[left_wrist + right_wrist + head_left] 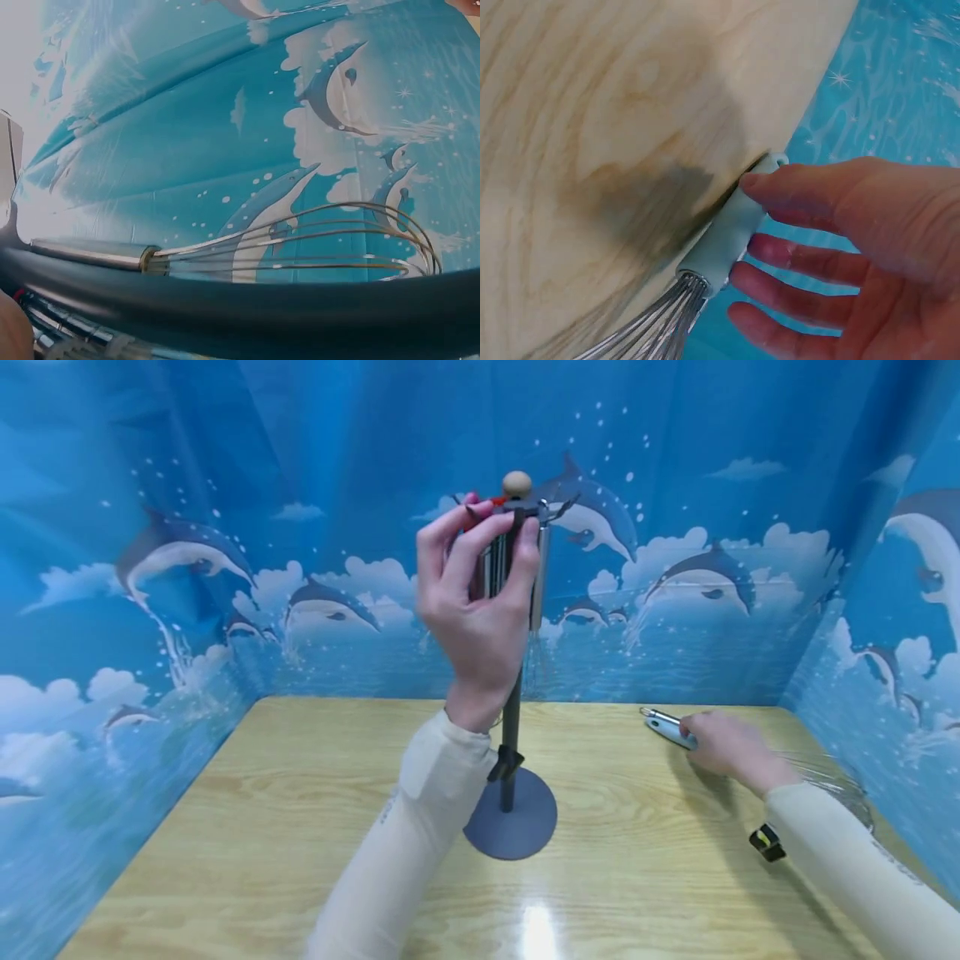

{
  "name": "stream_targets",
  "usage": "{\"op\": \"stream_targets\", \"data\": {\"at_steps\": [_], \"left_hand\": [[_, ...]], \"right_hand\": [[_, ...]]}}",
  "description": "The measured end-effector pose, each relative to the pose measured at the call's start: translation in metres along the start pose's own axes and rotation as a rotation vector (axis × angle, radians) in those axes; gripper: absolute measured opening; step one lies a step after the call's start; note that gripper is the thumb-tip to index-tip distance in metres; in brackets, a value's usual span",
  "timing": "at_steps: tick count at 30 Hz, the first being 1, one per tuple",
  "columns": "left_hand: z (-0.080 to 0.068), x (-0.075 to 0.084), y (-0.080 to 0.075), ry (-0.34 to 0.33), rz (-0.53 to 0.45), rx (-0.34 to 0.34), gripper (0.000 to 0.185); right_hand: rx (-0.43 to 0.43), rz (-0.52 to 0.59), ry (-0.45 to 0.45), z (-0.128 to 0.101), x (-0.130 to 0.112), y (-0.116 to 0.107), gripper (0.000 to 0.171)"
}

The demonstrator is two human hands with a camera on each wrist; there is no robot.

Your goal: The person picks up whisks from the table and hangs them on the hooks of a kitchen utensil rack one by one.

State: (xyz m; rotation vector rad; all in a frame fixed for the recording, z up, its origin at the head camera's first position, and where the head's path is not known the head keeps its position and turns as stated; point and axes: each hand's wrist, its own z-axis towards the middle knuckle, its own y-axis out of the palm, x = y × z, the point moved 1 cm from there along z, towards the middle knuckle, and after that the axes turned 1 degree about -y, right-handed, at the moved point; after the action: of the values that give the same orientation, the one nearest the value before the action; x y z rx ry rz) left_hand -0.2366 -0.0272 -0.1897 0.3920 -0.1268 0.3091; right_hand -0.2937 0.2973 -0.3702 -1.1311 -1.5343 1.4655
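A dark utensil stand [510, 710] with a round wooden knob [517, 484] rises from a disc base [525, 827]. My left hand [480, 602] grips it near the top, thumb and fingertips at the hooks. On the stand hangs a metal-handled whisk [537, 585], its wire loops seen beside the dark pole [300, 307] in the left wrist view. Over at the right, my right hand [723, 743] holds a whisk by its light-blue handle [731, 232], thumb on one side and fingers along the other. The wires [660, 319] of that whisk point back toward the forearm.
The wooden table [300, 827] carries the stand and the right-hand whisk. A blue dolphin-print curtain [337, 527] closes in the back and sides. Small black devices sit at both wrists, one [767, 843] under the right forearm.
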Motion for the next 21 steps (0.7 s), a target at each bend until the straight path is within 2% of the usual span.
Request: {"op": "stream_targets", "data": {"at_steps": [4, 7, 9, 13, 16, 21], "left_hand": [[-0.001, 0.001, 0.001, 0.026, 0.046, -0.007, 0.018], [-0.002, 0.001, -0.001, 0.018, 0.0, -0.014, 0.018], [-0.001, 0.002, -0.005, -0.013, -0.057, 0.001, 0.019], [0.001, 0.001, -0.013, -0.154, -0.162, 0.054, 0.022], [0.003, -0.001, -0.017, -0.258, -0.183, 0.063, 0.026], [0.006, -0.005, -0.02, -0.362, -0.219, -0.039, 0.03]], "right_hand": [[0.008, -0.009, 0.008, -0.001, 0.001, 0.007, 0.04], [-0.005, -0.014, 0.027, -0.001, 0.001, 0.009, 0.043], [-0.006, -0.034, 0.044, -0.001, 0.003, 0.009, 0.037], [0.018, -0.059, 0.057, -0.001, 0.007, 0.01, 0.026], [0.039, -0.048, 0.046, -0.001, 0.008, 0.011, 0.023], [0.066, 0.024, 0.017, -0.004, 0.009, 0.01, 0.026]]}}
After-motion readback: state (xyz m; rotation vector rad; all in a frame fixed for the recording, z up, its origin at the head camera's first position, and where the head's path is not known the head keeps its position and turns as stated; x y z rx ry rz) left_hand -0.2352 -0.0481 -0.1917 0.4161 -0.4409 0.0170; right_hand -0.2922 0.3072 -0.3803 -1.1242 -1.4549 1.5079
